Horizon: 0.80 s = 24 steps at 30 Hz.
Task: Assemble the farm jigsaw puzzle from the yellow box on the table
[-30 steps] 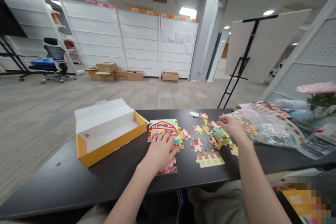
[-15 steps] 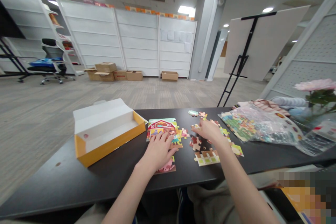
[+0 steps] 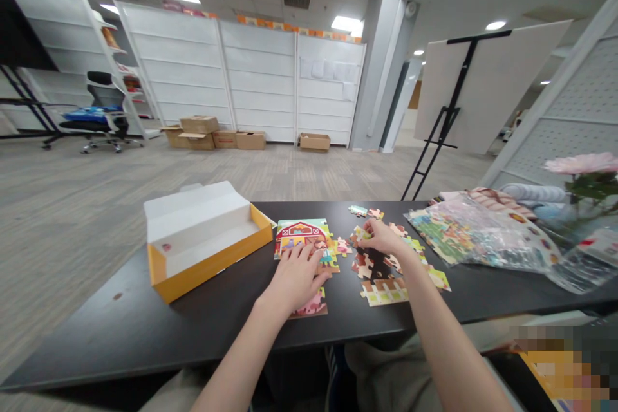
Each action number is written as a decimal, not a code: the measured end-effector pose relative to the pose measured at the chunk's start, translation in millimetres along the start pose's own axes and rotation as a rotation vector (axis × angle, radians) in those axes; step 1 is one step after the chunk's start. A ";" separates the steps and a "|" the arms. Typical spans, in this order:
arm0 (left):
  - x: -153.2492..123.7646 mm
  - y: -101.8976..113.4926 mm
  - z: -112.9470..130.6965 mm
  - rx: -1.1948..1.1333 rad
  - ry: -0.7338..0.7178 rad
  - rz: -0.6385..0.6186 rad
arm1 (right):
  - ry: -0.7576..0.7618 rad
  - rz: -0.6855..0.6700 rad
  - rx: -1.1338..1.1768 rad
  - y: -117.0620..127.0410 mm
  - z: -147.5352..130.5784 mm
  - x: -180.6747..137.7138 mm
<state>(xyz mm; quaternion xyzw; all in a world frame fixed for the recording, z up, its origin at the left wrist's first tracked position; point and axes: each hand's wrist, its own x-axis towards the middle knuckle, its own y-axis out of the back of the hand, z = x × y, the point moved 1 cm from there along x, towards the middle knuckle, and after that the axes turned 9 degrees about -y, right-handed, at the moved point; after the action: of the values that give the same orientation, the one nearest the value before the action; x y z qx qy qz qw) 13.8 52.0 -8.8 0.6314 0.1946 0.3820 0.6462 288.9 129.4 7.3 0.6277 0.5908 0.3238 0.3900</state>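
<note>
A partly joined farm puzzle with a red barn lies on the black table. My left hand rests flat on its lower part, fingers spread, open. Loose puzzle pieces are scattered to its right. My right hand hovers over them, thumb and fingers pinched on a small puzzle piece.
An open yellow box with a white inside stands left of the puzzle. Clear plastic bags with more puzzles lie at the right, beside a pink flower. An easel and cardboard boxes stand on the floor beyond.
My right hand came from the far right pieces toward the puzzle and closed on a small piece. My left hand stayed on the puzzle.
</note>
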 end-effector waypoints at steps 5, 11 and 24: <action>4.1 6.7 -2.4 -0.114 -0.027 0.047 | 0.263 -0.145 0.317 13.4 -10.6 -12.5; 14.8 12.3 5.5 -0.759 0.022 0.274 | 0.273 -0.538 0.569 15.1 -46.6 -43.6; 4.7 14.9 31.1 -0.879 -0.114 0.035 | 0.145 -0.440 0.190 26.9 -32.2 -72.2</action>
<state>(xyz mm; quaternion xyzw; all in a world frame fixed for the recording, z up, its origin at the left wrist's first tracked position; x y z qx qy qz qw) 36.0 33.4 10.6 0.3199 -0.0331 0.4039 0.8564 267.5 61.1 50.3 0.4929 0.7675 0.2183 0.3470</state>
